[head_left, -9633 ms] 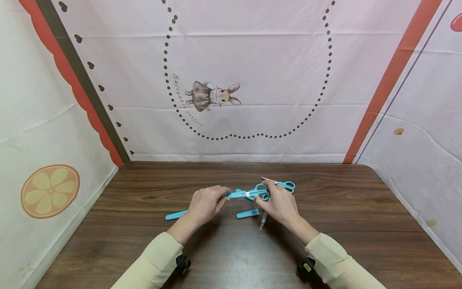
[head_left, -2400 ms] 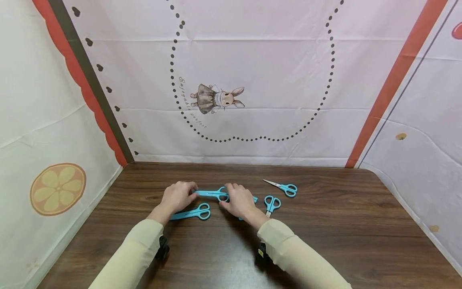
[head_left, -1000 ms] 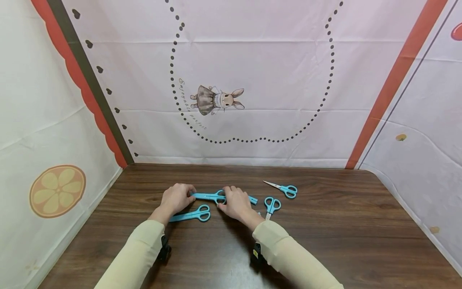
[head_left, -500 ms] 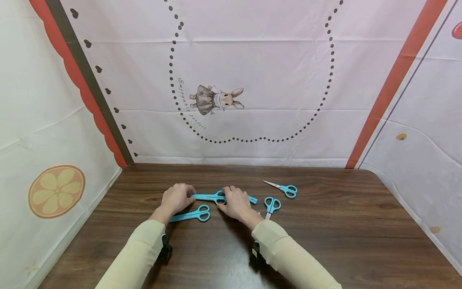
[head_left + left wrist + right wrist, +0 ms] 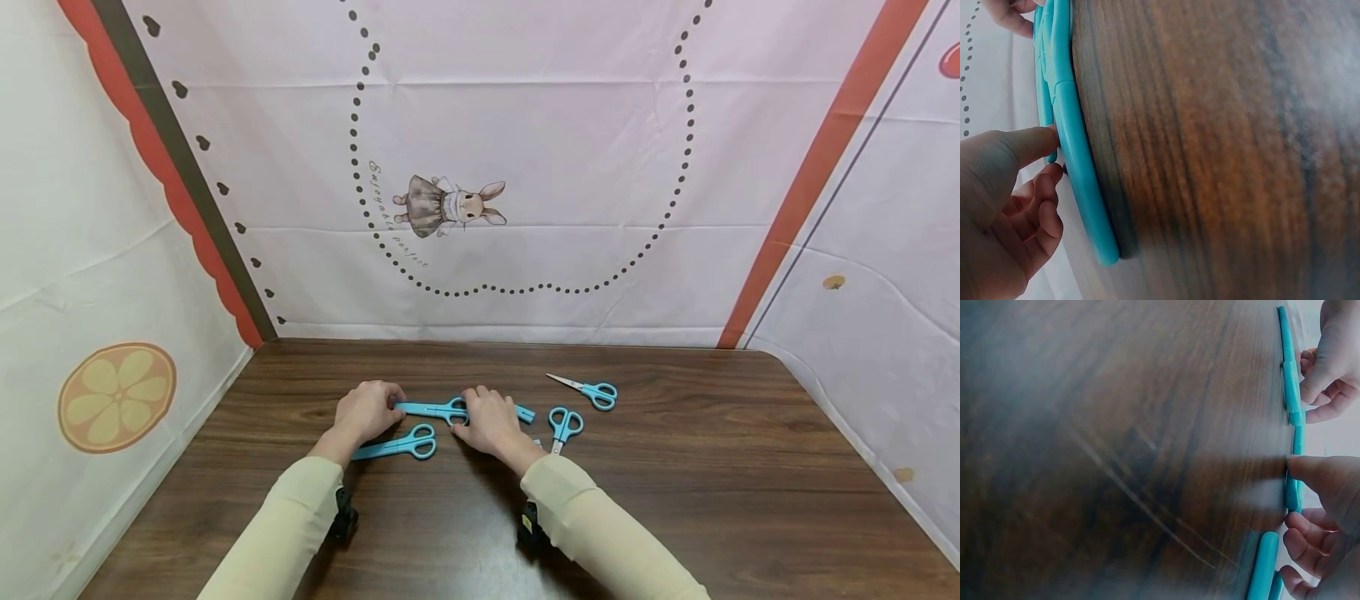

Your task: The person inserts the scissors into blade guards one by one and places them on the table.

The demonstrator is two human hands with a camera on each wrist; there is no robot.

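Note:
A pair of blue scissors [image 5: 431,409] lies on the table between the hands, its blades covered by a matching blue sheath. My left hand [image 5: 366,412] pinches the sheath's tip with thumb and fingertips. At the other end, my right hand [image 5: 489,421] grips the finger loops, partly hiding them. Nearer the body lies a second pair of sheathed scissors [image 5: 405,445]; its sheath [image 5: 1082,175] runs past the left fingers in the left wrist view. A loose blue sheath [image 5: 525,414] sticks out behind the right hand; its nearer end [image 5: 1264,565] appears in the right wrist view.
Two unsheathed scissors lie to the right: one pair [image 5: 600,395] points its bare blades left, the other pair [image 5: 565,425] points toward the body. A small blue end [image 5: 537,442] shows beside the right wrist. Patterned cloth [image 5: 570,167] hangs behind the wooden table [image 5: 712,467].
From 9.6 seconds ago, the hands have moved left. A second sheathed pair now lies near the left wrist. Over the last second, both hands stay almost still on the scissors.

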